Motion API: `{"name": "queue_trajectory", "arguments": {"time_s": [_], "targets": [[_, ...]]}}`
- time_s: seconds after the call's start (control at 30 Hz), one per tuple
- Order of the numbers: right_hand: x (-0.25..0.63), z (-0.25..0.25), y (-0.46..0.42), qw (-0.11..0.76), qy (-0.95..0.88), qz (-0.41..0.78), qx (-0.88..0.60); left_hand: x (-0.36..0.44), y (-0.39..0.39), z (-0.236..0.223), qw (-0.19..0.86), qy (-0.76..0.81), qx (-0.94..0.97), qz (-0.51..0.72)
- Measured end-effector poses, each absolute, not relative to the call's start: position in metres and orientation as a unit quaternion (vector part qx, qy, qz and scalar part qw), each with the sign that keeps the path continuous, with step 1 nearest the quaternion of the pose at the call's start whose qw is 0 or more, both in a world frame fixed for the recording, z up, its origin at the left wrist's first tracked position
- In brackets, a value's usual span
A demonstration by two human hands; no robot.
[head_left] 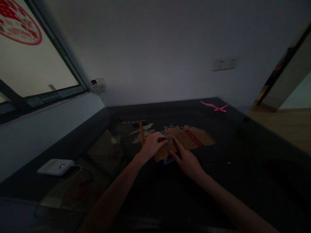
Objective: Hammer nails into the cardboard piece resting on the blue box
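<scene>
My left hand (152, 144) is closed in a pinch, its fingertips at a small whitish piece (169, 137) with dark marks. My right hand (187, 159) lies just to the right, its index finger and thumb apart, the index fingertip close to the same piece. Under and between the hands is a tan, patterned flat sheet (178, 137) that spreads to the right and bears a red band (193, 138). A dark blue patch (169, 160) shows below the fingers. Beside my left hand an orange stick-like thing (142, 131) points up. Dim light hides finer detail.
A white power bank (55, 167) with a white cable lies on the dark glossy table (150, 200) at the left. A pink ribbon (216, 107) rests near the far right corner. Behind are a wall with sockets (225, 63) and a window at the left.
</scene>
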State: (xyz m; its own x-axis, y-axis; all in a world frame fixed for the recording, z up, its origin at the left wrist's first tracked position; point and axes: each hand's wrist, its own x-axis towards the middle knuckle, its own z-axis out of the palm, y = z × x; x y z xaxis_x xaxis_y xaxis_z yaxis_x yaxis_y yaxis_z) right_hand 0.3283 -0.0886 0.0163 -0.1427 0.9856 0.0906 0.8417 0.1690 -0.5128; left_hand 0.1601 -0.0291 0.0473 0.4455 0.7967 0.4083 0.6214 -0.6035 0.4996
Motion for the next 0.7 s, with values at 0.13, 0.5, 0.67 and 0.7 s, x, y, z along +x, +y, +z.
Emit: {"name": "queue_trajectory", "arguments": {"time_s": [0.13, 0.5, 0.67, 0.7], "targets": [[0.3282, 0.0166, -0.0889, 0.206, -0.739, 0.161, -0.620, 0.1610, -0.0297, 0.0441, 0.158, 0.434, 0.819, 0.341], [0.3268, 0.0184, -0.0881, 0.186, -0.739, 0.145, -0.631, 0.1584, -0.0319, 0.0409, 0.196, 0.466, 0.759, 0.409], [0.3263, 0.0204, -0.0881, 0.179, -0.737, 0.145, -0.635, 0.1589, -0.0345, 0.0429, 0.208, 0.467, 0.749, 0.422], [0.3263, 0.0208, -0.0884, 0.180, -0.738, 0.146, -0.634, 0.1590, -0.0349, 0.0435, 0.209, 0.467, 0.747, 0.425]]}}
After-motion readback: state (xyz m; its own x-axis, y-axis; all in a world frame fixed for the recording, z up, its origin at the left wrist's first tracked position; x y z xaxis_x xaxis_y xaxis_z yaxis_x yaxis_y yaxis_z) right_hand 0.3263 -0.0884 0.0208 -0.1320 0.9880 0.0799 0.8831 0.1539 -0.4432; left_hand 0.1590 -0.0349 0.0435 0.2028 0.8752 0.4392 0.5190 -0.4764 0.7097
